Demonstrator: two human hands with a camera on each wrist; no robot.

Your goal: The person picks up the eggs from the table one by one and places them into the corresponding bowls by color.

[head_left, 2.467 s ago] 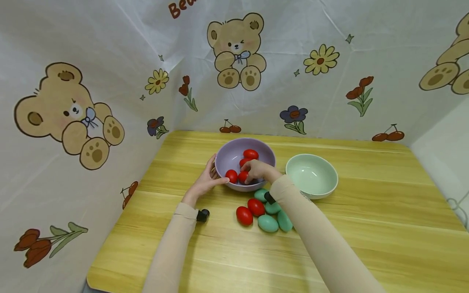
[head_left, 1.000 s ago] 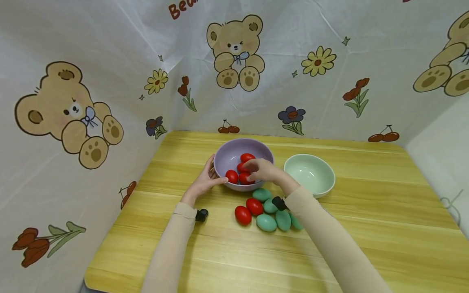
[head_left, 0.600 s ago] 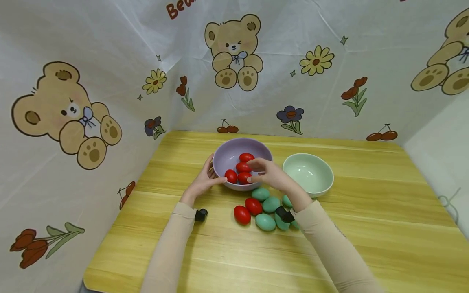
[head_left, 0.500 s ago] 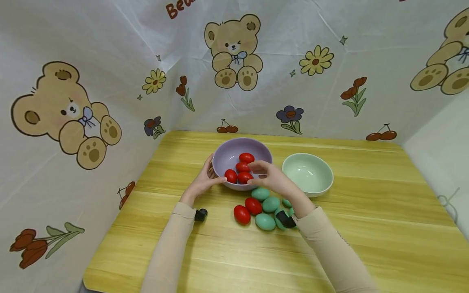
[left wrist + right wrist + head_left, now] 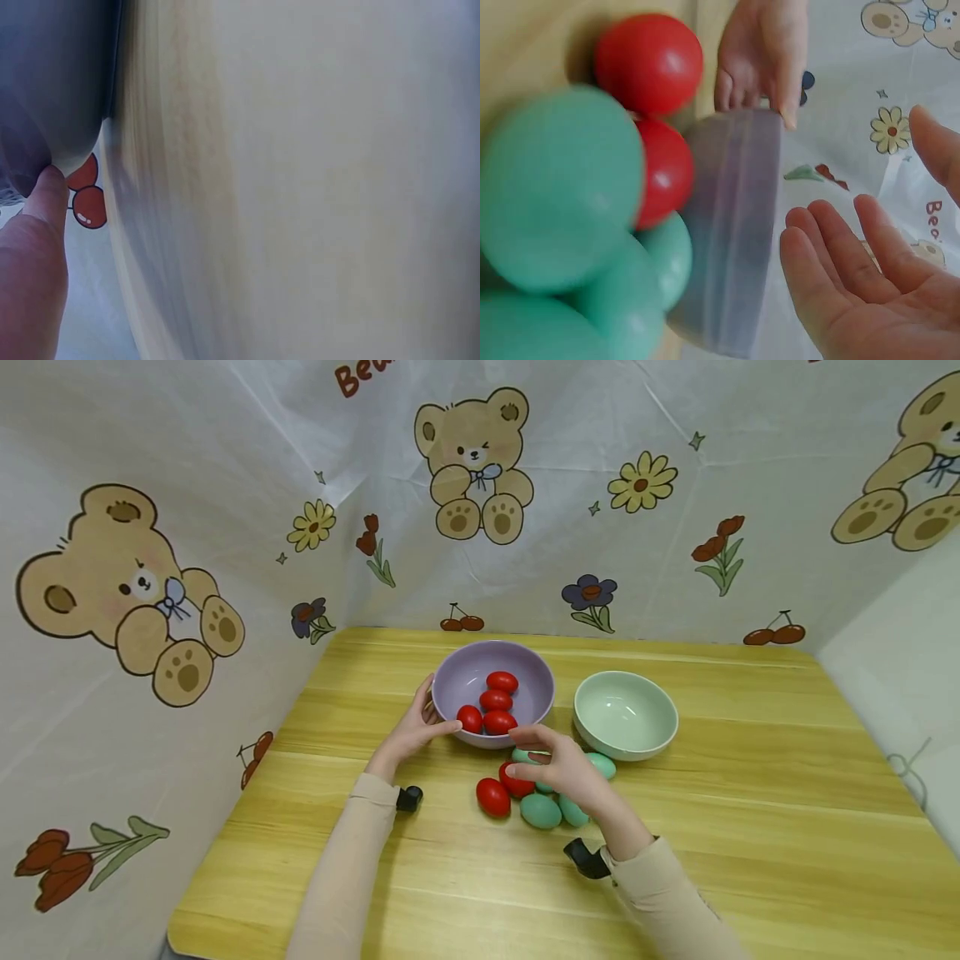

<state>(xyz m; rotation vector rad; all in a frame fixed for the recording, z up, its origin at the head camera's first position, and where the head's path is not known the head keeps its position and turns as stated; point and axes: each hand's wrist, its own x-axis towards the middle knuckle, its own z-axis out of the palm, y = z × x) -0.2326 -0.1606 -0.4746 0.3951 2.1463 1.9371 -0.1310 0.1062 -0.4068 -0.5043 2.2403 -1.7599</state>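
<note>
Before the purple bowl, eggs clutter the table.

Only "Bea" can be read

Red lettering is printed on the white sheet, above the far left corner of the desk — cut off after "Bea" in the head view, shown sideways from the right wrist. Above the far right corner, a red scrap is cut too short to be read.
</note>
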